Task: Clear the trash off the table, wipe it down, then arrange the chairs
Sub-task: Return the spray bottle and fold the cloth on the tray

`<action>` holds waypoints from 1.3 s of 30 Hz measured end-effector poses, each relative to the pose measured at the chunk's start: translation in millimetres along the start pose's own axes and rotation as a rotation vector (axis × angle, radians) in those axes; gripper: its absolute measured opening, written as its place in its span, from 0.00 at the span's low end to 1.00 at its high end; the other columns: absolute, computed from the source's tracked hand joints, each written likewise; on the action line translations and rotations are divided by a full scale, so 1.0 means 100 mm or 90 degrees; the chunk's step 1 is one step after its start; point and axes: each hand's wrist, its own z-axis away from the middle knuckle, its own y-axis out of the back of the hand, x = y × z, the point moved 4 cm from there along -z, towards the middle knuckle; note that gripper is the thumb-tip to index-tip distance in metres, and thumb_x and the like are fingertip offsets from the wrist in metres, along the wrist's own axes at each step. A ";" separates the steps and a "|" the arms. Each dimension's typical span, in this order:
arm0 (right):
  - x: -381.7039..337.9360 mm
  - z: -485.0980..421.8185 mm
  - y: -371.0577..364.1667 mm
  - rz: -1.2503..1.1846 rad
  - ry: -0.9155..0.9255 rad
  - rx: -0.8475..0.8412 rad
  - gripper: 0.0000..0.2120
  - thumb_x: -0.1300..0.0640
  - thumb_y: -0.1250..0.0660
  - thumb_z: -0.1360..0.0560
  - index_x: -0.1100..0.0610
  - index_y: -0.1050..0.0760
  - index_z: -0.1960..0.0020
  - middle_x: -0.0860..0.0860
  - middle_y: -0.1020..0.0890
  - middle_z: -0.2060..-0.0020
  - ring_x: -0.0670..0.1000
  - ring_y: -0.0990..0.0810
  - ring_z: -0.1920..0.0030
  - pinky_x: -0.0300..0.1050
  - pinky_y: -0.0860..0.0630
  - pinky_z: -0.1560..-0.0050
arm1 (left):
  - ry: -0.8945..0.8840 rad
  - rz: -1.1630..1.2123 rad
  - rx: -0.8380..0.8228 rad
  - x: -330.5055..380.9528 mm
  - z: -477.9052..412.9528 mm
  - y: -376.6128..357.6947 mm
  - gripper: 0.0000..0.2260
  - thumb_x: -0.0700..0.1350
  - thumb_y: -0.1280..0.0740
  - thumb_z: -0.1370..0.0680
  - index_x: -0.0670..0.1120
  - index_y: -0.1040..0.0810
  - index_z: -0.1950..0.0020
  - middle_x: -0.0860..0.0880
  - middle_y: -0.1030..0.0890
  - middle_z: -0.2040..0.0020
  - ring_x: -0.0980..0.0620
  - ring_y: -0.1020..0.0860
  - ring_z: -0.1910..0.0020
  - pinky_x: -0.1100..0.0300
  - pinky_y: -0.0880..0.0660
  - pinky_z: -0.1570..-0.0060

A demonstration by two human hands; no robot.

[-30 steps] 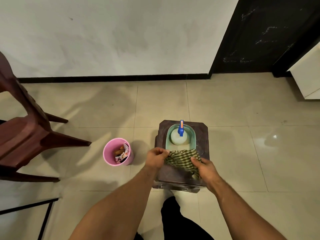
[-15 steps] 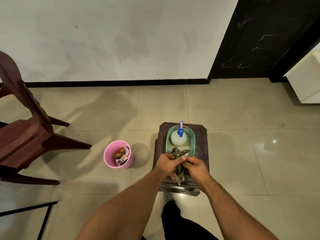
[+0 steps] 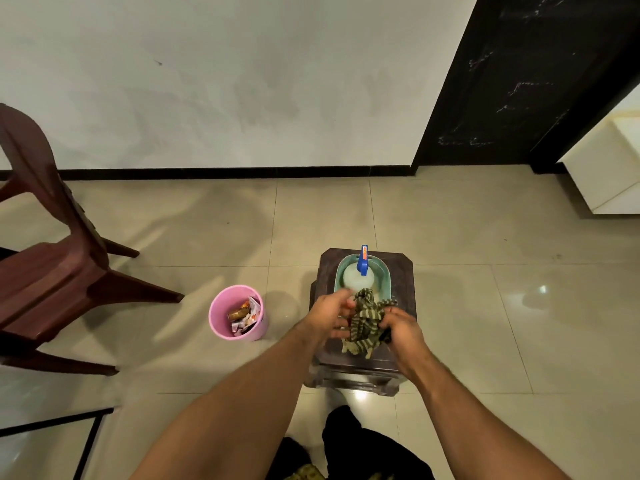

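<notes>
We see a dark red plastic chair (image 3: 52, 289) standing well to the left of the brown stool (image 3: 404, 282), on the tiled floor. The pink bin (image 3: 217, 308) stands on the floor near the left side of the stool, with wrappers (image 3: 244, 315) inside it. On top of the stool sits a green basin (image 3: 383, 273), and in its far part is a white spray bottle (image 3: 356, 278) with a blue head. Above the near part of the stool we hold the checked cloth (image 3: 365, 323), bunched up. Our left hand (image 3: 327, 315) grips its left side and our right hand (image 3: 403, 329) grips its right side, the two hands close together.
</notes>
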 end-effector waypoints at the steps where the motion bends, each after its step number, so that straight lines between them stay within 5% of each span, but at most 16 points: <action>1: 0.01 0.04 -0.02 0.005 0.007 -0.019 0.08 0.66 0.40 0.27 0.61 0.22 0.58 0.58 0.19 0.61 0.58 0.24 0.54 0.53 0.27 0.54 | 0.015 -0.022 0.003 -0.01 0.00 0.03 0.16 0.55 0.33 0.20 0.42 0.21 0.46 0.45 0.17 0.52 0.46 0.18 0.50 0.52 0.19 0.52; 4: 0.09 0.09 -0.17 -0.008 -0.012 -0.069 0.21 0.44 0.31 0.31 0.59 0.18 0.48 0.57 0.14 0.52 0.55 0.17 0.49 0.54 0.21 0.47 | -0.016 -0.114 0.056 -0.06 -0.01 0.09 0.14 0.51 0.26 0.24 0.42 0.21 0.47 0.44 0.16 0.52 0.46 0.16 0.52 0.52 0.17 0.55; 6: 0.12 0.13 -0.25 0.029 -0.010 -0.018 0.20 0.40 0.28 0.28 0.56 0.17 0.47 0.54 0.13 0.55 0.54 0.15 0.52 0.54 0.18 0.48 | -0.045 -0.128 0.062 -0.11 0.04 0.08 0.07 0.46 0.26 0.24 0.44 0.20 0.53 0.45 0.17 0.58 0.48 0.18 0.59 0.57 0.20 0.66; 9: 0.16 0.25 -0.33 0.016 0.009 0.068 0.11 0.51 0.31 0.22 0.59 0.18 0.52 0.57 0.14 0.56 0.56 0.15 0.54 0.53 0.18 0.51 | -0.077 -0.136 0.105 -0.20 0.11 0.18 0.08 0.40 0.31 0.23 0.47 0.21 0.62 0.48 0.22 0.67 0.49 0.24 0.65 0.59 0.28 0.65; 13: 0.16 0.40 -0.28 -0.047 0.040 0.140 0.06 0.58 0.33 0.23 0.59 0.18 0.54 0.57 0.14 0.55 0.55 0.17 0.53 0.52 0.19 0.51 | -0.054 -0.028 0.167 -0.26 0.28 0.51 0.07 0.38 0.37 0.22 0.44 0.20 0.55 0.42 0.17 0.54 0.44 0.19 0.50 0.48 0.20 0.44; 17: 0.17 0.51 -0.08 -0.174 0.034 0.231 0.05 0.61 0.33 0.24 0.60 0.20 0.57 0.58 0.15 0.57 0.60 0.17 0.51 0.62 0.19 0.45 | -0.084 -0.039 0.230 -0.26 0.49 0.89 0.08 0.37 0.41 0.19 0.42 0.23 0.48 0.45 0.22 0.56 0.49 0.23 0.55 0.56 0.23 0.56; 19: 0.15 0.53 -0.03 -0.146 0.057 0.226 0.07 0.60 0.32 0.23 0.59 0.22 0.61 0.57 0.17 0.60 0.59 0.18 0.54 0.61 0.19 0.47 | -0.124 -0.111 0.229 -0.25 0.58 1.01 0.07 0.38 0.41 0.18 0.42 0.23 0.47 0.44 0.21 0.53 0.48 0.23 0.53 0.51 0.22 0.50; 24: -0.10 0.80 0.00 0.157 0.280 0.254 0.05 0.60 0.32 0.22 0.56 0.25 0.56 0.50 0.21 0.64 0.50 0.22 0.62 0.45 0.25 0.56 | -0.296 -0.435 0.275 -0.12 0.80 1.24 0.06 0.39 0.41 0.17 0.47 0.26 0.45 0.46 0.18 0.50 0.47 0.21 0.53 0.53 0.22 0.48; 29: -0.47 1.28 -0.23 0.195 0.526 0.212 0.07 0.65 0.36 0.20 0.53 0.27 0.50 0.46 0.19 0.57 0.38 0.20 0.57 0.33 0.22 0.54 | -0.330 -0.434 0.374 -0.01 0.98 1.40 0.07 0.41 0.42 0.17 0.46 0.25 0.42 0.46 0.19 0.50 0.47 0.23 0.55 0.56 0.26 0.54; 34: -0.72 1.44 -0.56 0.287 0.550 0.159 0.06 0.63 0.36 0.20 0.52 0.25 0.48 0.41 0.18 0.56 0.38 0.19 0.53 0.32 0.23 0.52 | -0.207 -0.401 0.281 -0.31 0.90 1.29 0.12 0.48 0.31 0.21 0.45 0.22 0.40 0.45 0.17 0.44 0.46 0.20 0.47 0.58 0.25 0.45; 39: -0.67 1.44 -0.66 0.342 0.536 0.104 0.08 0.61 0.36 0.20 0.47 0.26 0.48 0.44 0.17 0.56 0.44 0.18 0.53 0.47 0.21 0.47 | -0.216 -0.149 0.053 -0.46 0.98 0.68 0.24 0.55 0.28 0.22 0.42 0.26 0.33 0.44 0.18 0.40 0.50 0.19 0.50 0.57 0.21 0.58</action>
